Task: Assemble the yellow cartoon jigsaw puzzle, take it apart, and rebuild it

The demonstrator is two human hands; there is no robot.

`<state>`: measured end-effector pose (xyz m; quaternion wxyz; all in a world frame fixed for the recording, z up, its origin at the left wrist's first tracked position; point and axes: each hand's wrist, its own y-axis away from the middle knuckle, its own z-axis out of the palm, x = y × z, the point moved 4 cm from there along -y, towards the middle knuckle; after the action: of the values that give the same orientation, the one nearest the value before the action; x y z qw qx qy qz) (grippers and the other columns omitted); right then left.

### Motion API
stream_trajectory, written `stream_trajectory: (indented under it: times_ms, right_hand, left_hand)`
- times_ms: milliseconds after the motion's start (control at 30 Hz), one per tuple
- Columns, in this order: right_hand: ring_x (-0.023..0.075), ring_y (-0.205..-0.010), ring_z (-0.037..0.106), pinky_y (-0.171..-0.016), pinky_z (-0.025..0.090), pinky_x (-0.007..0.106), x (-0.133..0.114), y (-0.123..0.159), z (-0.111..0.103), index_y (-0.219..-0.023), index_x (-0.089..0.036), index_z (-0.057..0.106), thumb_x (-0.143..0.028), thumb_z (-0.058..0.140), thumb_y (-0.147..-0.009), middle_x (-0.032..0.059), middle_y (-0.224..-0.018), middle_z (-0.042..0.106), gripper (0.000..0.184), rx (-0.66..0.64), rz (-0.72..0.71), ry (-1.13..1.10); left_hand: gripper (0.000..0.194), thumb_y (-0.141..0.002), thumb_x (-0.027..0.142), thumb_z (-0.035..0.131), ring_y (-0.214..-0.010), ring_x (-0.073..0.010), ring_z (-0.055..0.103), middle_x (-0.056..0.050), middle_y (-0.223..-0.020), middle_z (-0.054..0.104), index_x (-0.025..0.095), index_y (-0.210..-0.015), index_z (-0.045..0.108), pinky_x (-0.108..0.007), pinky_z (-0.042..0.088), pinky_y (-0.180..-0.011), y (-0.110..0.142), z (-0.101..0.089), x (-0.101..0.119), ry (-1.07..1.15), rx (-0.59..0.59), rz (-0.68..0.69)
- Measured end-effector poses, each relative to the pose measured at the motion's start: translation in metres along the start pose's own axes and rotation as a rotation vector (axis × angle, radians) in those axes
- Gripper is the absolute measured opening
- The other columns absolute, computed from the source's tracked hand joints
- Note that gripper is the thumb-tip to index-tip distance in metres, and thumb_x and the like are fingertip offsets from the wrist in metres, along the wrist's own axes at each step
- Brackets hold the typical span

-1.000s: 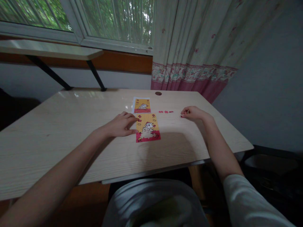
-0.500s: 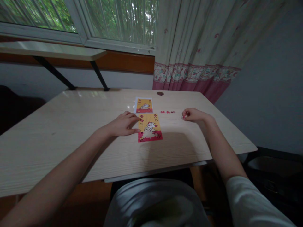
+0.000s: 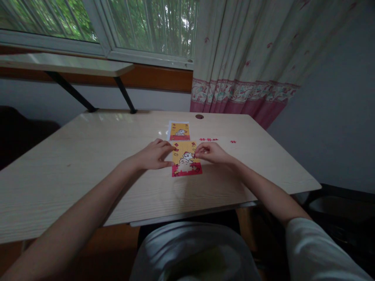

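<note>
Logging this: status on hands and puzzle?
Left hand open at left edge of puzzle; right hand at its right edge, grip unclear. Puzzle's lower middle unfilled, uncovered. Loose red pieces off right.

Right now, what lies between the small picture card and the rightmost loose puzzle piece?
In the head view, a row of pink puzzle pieces lies between them.

Two hands [image 3: 155,154], one puzzle [image 3: 184,160], one picture card [image 3: 179,132], four loose pieces [image 3: 209,139] are visible.

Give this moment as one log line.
left hand: at puzzle left edge | right hand: at right edge | puzzle: gap near bottom | loose pieces: on table
</note>
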<state>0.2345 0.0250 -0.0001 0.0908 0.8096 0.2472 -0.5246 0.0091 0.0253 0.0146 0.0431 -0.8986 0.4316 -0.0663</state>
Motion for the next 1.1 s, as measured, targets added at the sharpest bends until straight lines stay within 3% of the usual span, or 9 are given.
stream_trajectory:
  times_ms: [133, 267, 467, 733, 967, 1100]
  right_hand:
    - [0.0107, -0.065, 0.059, -0.061, 0.047, 0.023, -0.012, 0.003, 0.039, -0.079, -0.015, 0.064, -0.03, 0.068, -0.067, 0.0025, -0.073, 0.066, 0.02, -0.02, 0.068, -0.103]
    - [0.0104, -0.068, 0.061, -0.064, 0.047, 0.022, -0.014, 0.004, 0.053, -0.078, -0.015, 0.066, -0.026, 0.07, -0.066, 0.0013, -0.073, 0.066, 0.016, -0.03, 0.095, -0.095]
    - [0.0093, -0.064, 0.059, -0.061, 0.045, 0.021, -0.012, 0.002, 0.058, -0.08, -0.016, 0.068, -0.023, 0.068, -0.071, 0.0009, -0.072, 0.066, 0.011, -0.066, 0.059, 0.055]
    - [0.0104, -0.071, 0.057, -0.072, 0.041, 0.024, -0.029, 0.004, 0.056, -0.078, -0.019, 0.07, -0.023, 0.068, -0.073, 0.0004, -0.073, 0.067, 0.007, -0.005, -0.183, 0.378]
    - [0.0099, -0.069, 0.057, -0.072, 0.037, 0.024, -0.032, 0.005, 0.058, -0.077, -0.018, 0.07, -0.02, 0.067, -0.074, -0.001, -0.069, 0.066, 0.005, -0.005, -0.224, 0.444]
    - [0.0112, -0.072, 0.057, -0.075, 0.037, 0.026, -0.031, 0.003, 0.06, -0.077, -0.019, 0.069, -0.02, 0.065, -0.076, -0.0001, -0.072, 0.068, 0.004, -0.048, -0.351, 0.491]
  left_hand:
    - [0.068, -0.074, 0.066, 0.048, -0.104, -0.0285, 0.048, -0.014, -0.115, 0.056, 0.016, -0.12, 0.053, -0.04, 0.034, -0.09, 0.001, 0.001, 0.001, -0.002, -0.027, -0.024]
    - [0.073, -0.072, 0.068, 0.049, -0.106, -0.03, 0.046, -0.014, -0.117, 0.054, 0.016, -0.122, 0.051, -0.041, 0.035, -0.089, 0.002, 0.002, 0.0, 0.003, -0.036, -0.041]
    - [0.077, -0.07, 0.071, 0.048, -0.108, -0.0315, 0.045, -0.014, -0.12, 0.053, 0.016, -0.124, 0.05, -0.042, 0.035, -0.09, 0.002, 0.003, -0.001, 0.012, -0.05, -0.058]
    - [0.077, -0.071, 0.071, 0.046, -0.108, -0.0309, 0.045, -0.015, -0.119, 0.053, 0.016, -0.124, 0.05, -0.041, 0.034, -0.091, 0.001, 0.004, -0.001, -0.002, -0.048, -0.059]
    - [0.081, -0.068, 0.073, 0.047, -0.11, -0.0318, 0.043, -0.015, -0.12, 0.051, 0.016, -0.125, 0.048, -0.041, 0.034, -0.091, 0.001, 0.004, -0.001, 0.0, -0.07, -0.064]
    - [0.08, -0.068, 0.073, 0.048, -0.11, -0.0321, 0.043, -0.015, -0.121, 0.051, 0.017, -0.124, 0.049, -0.042, 0.033, -0.09, 0.002, 0.003, 0.001, 0.015, -0.066, -0.073]
